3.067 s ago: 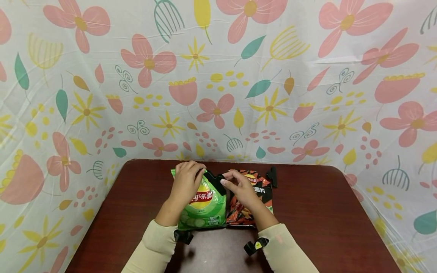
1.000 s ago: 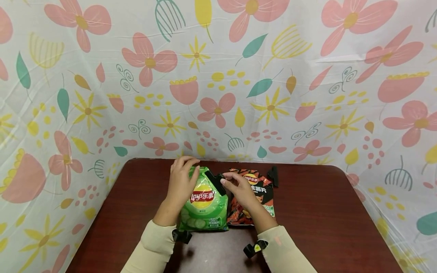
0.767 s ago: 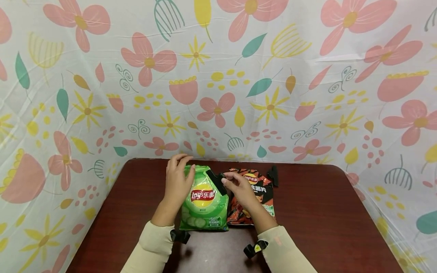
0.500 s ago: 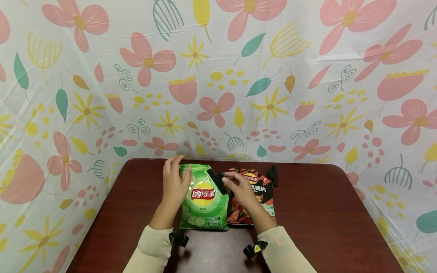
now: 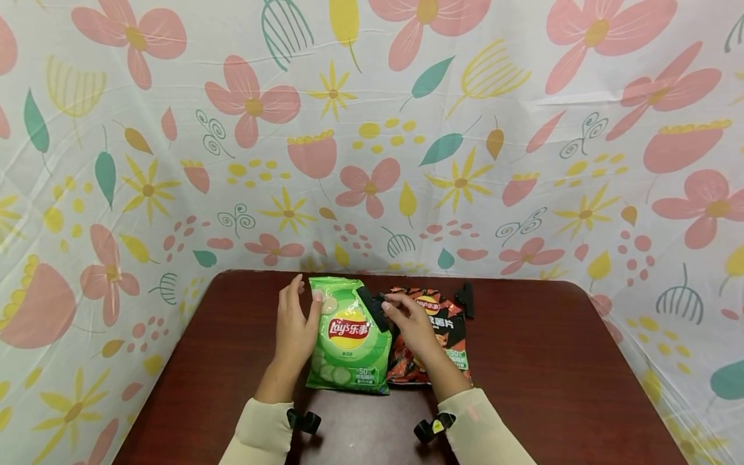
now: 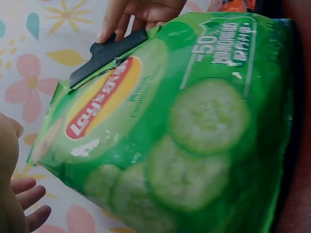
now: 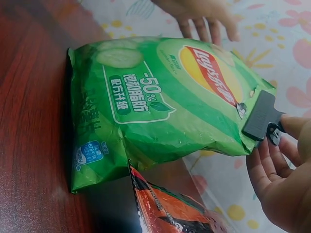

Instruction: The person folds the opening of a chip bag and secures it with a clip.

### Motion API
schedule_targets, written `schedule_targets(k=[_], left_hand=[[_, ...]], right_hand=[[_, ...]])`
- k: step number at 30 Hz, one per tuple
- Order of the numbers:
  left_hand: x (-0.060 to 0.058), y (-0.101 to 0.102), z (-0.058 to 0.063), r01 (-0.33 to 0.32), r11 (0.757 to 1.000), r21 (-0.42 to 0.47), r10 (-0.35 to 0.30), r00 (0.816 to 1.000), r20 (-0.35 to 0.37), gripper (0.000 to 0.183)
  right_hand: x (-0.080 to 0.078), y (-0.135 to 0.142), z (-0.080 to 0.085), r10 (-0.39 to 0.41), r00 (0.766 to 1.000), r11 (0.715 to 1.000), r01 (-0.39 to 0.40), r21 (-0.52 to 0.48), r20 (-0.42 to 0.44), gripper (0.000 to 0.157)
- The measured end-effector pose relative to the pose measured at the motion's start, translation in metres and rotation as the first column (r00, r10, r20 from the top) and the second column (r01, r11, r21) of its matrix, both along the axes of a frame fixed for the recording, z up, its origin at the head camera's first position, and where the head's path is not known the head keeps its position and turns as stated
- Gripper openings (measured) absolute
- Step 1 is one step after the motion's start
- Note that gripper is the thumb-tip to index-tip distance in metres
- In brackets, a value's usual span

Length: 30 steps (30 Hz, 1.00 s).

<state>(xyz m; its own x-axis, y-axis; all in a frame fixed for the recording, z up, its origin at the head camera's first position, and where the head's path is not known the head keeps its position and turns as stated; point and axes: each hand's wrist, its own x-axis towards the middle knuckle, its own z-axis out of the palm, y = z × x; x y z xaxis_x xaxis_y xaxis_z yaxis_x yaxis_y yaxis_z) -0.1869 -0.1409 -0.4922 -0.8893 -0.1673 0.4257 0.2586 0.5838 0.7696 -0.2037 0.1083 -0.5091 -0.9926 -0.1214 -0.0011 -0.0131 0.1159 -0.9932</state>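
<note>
On my feed the flower-printed cloth (image 5: 372, 106) took up the back and sides, with the dark red table (image 5: 552, 361) in front of it. The green chip bag (image 5: 349, 336) stood with its bottom edge on the tabletop, its front facing the head view; I judged that the hold at its upper right corner kept it from slumping. The red-and-black bag (image 5: 409, 361) was just beside it on the right, partly hidden, probably placed there for easy reach.

The left hand (image 5: 296, 332) was wide, fingers extended and parted around nothing, beside the green bag's left edge; I could not tell whether its thumb brushed the film. The right hand (image 5: 415, 323) was narrow, thumb and fingers pinching the handle of the black clip (image 7: 260, 116), which sat slantwise across that upper right corner. The handle likely gave firmer purchase than slick film. A second clip (image 5: 467, 300) was at the red-and-black bag's upper right corner; whether it gripped, I could not tell.
</note>
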Motion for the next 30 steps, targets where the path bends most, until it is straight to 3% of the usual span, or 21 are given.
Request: schedule_targets(k=[8,14,23,30], left_hand=[[0.007,0.004,-0.022,0.016,0.998,0.062,-0.021,0.996,0.091,0.062],[0.015,0.006,-0.037,0.038,0.99,0.134,-0.066,0.975,0.214,0.066],[0.023,0.011,-0.052,0.047,0.986,0.163,-0.092,0.954,0.286,0.058],[0.025,0.013,-0.064,0.073,0.975,0.208,-0.137,0.94,0.313,0.054]], right_hand=[[-0.001,0.001,-0.004,-0.01,1.0,1.0,0.01,-0.018,0.016,0.041],[0.0,0.0,-0.007,-0.021,1.0,1.0,0.021,-0.01,0.001,0.04],[-0.003,0.0,-0.01,-0.05,0.999,0.998,0.05,-0.026,0.003,0.041],[0.013,-0.002,0.02,-0.057,0.997,0.998,0.058,-0.019,0.043,0.037]])
